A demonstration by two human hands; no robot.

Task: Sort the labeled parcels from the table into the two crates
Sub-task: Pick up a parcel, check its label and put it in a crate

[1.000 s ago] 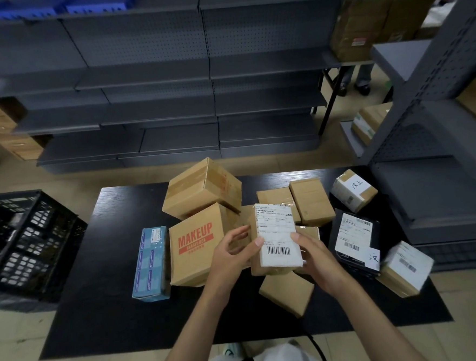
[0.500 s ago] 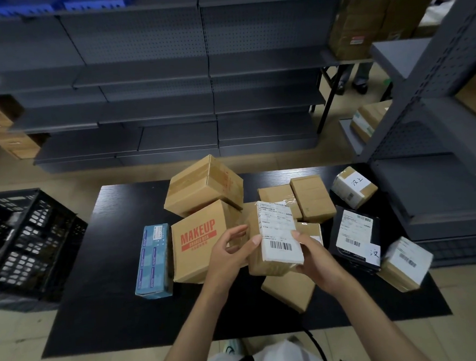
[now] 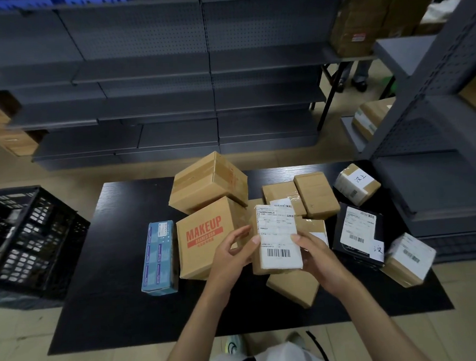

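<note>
Both hands hold up a small brown parcel (image 3: 277,236) with a white shipping label and barcode facing me, above the black table (image 3: 121,301). My left hand (image 3: 233,256) grips its left edge, my right hand (image 3: 316,252) its right edge. Around it lie other parcels: a MAKEUP box (image 3: 204,236) with a plain carton (image 3: 207,181) stacked on it, a blue box (image 3: 159,256), a black labeled parcel (image 3: 357,232), and several brown ones. A black crate (image 3: 24,237) stands on the floor to the left. No second crate is in view.
Grey metal shelving (image 3: 168,86) runs behind the table and another shelf unit (image 3: 439,138) stands close on the right. Cardboard boxes (image 3: 361,25) sit on the far right shelves. A person's feet (image 3: 361,83) show in the back. The floor is tan tile.
The held parcel has tilted a little, its label now turned more squarely toward me. Both hands keep their grip in nearly the same place.
</note>
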